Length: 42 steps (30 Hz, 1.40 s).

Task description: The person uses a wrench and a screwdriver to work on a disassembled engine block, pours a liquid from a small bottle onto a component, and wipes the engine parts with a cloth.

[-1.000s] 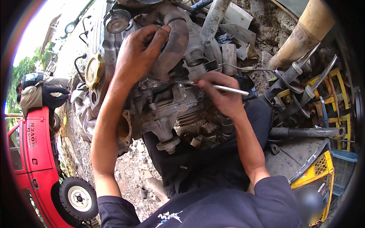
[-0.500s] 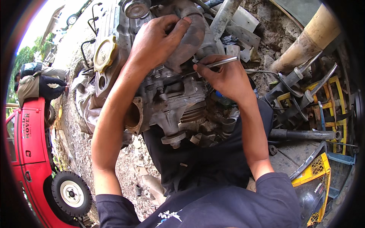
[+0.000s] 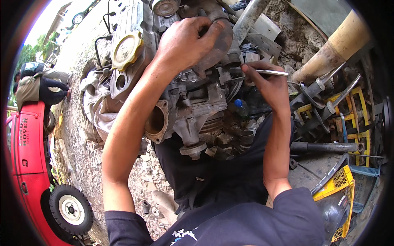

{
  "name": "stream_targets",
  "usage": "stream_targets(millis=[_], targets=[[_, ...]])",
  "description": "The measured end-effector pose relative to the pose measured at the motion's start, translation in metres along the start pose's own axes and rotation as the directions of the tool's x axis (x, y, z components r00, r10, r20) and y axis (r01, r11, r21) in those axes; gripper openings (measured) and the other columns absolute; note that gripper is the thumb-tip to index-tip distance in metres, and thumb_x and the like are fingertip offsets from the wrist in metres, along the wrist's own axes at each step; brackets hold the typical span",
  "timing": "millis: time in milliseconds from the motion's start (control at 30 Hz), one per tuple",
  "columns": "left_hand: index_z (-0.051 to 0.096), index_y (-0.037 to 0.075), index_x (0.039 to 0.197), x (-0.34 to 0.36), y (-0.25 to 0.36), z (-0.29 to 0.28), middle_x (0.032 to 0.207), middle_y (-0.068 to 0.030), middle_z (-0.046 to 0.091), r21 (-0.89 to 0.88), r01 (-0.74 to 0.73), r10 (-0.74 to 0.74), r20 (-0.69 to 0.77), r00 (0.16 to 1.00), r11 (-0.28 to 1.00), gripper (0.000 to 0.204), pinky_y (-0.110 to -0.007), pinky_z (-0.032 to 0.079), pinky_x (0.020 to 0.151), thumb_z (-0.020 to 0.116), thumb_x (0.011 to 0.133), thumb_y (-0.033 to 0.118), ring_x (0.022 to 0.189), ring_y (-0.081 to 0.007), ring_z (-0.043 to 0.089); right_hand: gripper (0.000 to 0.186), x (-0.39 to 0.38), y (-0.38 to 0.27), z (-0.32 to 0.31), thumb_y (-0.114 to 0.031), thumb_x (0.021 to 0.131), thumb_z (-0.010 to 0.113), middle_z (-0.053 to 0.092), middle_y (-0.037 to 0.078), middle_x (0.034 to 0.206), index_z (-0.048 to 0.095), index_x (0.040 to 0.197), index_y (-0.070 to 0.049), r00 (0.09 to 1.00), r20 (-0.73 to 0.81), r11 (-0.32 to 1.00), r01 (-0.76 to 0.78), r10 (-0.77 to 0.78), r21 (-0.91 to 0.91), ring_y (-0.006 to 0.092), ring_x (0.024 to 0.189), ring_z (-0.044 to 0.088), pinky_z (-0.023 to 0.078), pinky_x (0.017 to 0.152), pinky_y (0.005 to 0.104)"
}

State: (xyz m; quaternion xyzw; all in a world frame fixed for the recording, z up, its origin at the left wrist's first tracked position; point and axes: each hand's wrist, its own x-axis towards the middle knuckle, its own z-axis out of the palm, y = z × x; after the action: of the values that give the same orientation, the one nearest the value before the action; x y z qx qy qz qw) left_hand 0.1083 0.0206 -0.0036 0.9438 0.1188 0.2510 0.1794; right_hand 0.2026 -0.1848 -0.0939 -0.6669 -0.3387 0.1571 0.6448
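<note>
A greasy metal engine (image 3: 201,104) lies in front of me, with a yellow cap (image 3: 127,51) on its left side. My left hand (image 3: 184,43) rests over the upper part of the engine, against a rust-brown curved pipe (image 3: 215,43). Its fingers are curled in, and what they grip is hidden. To the right of the engine, apart from it, my right hand (image 3: 269,84) is closed around a slim silver metal tool (image 3: 273,73). The tool's kind does not show; its straight end sticks out to the right of the fingers.
A blue-capped bottle (image 3: 241,107) stands right of the engine. Shock absorbers (image 3: 316,92) and a yellow crate (image 3: 361,123) crowd the right side, below a bamboo pole (image 3: 334,47). At far left are a red vehicle (image 3: 30,151) and a bent-over person (image 3: 39,84).
My right hand has drawn away from the engine to the right with the tool in it. My left hand stays at the brown pipe. The view has shifted slightly.
</note>
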Motion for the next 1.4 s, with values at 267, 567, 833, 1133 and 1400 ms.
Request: stream_targets(millis=[267, 567, 833, 1133, 1400], targets=[[0.074, 0.004, 0.103, -0.002, 0.003, -0.002, 0.07, -0.0165, 0.066, -0.002, 0.016, -0.016, 0.011, 1.0, 1.0, 0.05, -0.04, 0.051, 0.068, 0.06, 0.097, 0.051, 0.065, -0.0269, 0.064, 0.018, -0.019, -0.028, 0.015, -0.017, 0.086, 0.078, 0.075, 0.013, 0.083, 0.077, 0.093, -0.001, 0.99, -0.009, 0.966, 0.138, -0.144, -0.22, 0.0178, 0.071, 0.072, 0.054, 0.065, 0.0301], [0.074, 0.005, 0.104, -0.003, 0.006, -0.007, 0.072, -0.019, 0.066, -0.002, 0.043, -0.043, 0.035, 0.998, 0.999, 0.051, -0.042, 0.052, 0.07, 0.06, 0.095, 0.053, 0.068, -0.0308, 0.067, 0.02, -0.01, -0.042, 0.027, -0.02, 0.085, 0.076, 0.074, 0.016, 0.083, 0.076, 0.089, -0.001, 0.963, -0.07, 0.827, 0.185, -0.261, -0.532, 0.0342, 0.068, 0.07, 0.053, 0.062, 0.0373], [0.075, 0.006, 0.105, 0.0, 0.004, -0.001, 0.075, -0.0194, 0.068, -0.029, 0.024, -0.023, 0.008, 1.0, 0.999, 0.052, -0.043, 0.053, 0.07, 0.061, 0.093, 0.055, 0.071, -0.0344, 0.068, 0.025, 0.011, -0.031, 0.027, -0.025, 0.087, 0.078, 0.074, 0.008, 0.077, 0.077, 0.093, -0.002, 0.903, 0.222, 0.828, 0.427, -0.367, -0.364, 0.0143, 0.06, 0.061, 0.047, 0.056, 0.0309], [0.074, 0.005, 0.102, -0.003, 0.002, -0.001, 0.074, -0.021, 0.067, -0.006, -0.004, 0.004, -0.011, 1.0, 1.0, 0.05, -0.045, 0.052, 0.069, 0.06, 0.095, 0.053, 0.071, -0.0366, 0.067, 0.02, 0.005, -0.052, 0.021, -0.025, 0.086, 0.075, 0.073, 0.011, 0.077, 0.079, 0.09, -0.006, 0.948, 0.294, 0.901, 0.229, -0.121, -0.369, 0.0233, 0.065, 0.067, 0.051, 0.063, 0.0347], [0.075, 0.007, 0.107, -0.002, 0.004, -0.003, 0.074, -0.0206, 0.068, 0.021, -0.019, 0.019, -0.014, 1.0, 1.0, 0.048, -0.043, 0.053, 0.07, 0.061, 0.095, 0.051, 0.072, -0.0336, 0.069, 0.024, 0.008, -0.032, 0.0, -0.028, 0.092, 0.072, 0.072, 0.01, 0.072, 0.078, 0.09, -0.006, 0.99, 0.099, 0.943, 0.126, -0.1, -0.307, 0.0205, 0.061, 0.067, 0.05, 0.059, 0.0304]])
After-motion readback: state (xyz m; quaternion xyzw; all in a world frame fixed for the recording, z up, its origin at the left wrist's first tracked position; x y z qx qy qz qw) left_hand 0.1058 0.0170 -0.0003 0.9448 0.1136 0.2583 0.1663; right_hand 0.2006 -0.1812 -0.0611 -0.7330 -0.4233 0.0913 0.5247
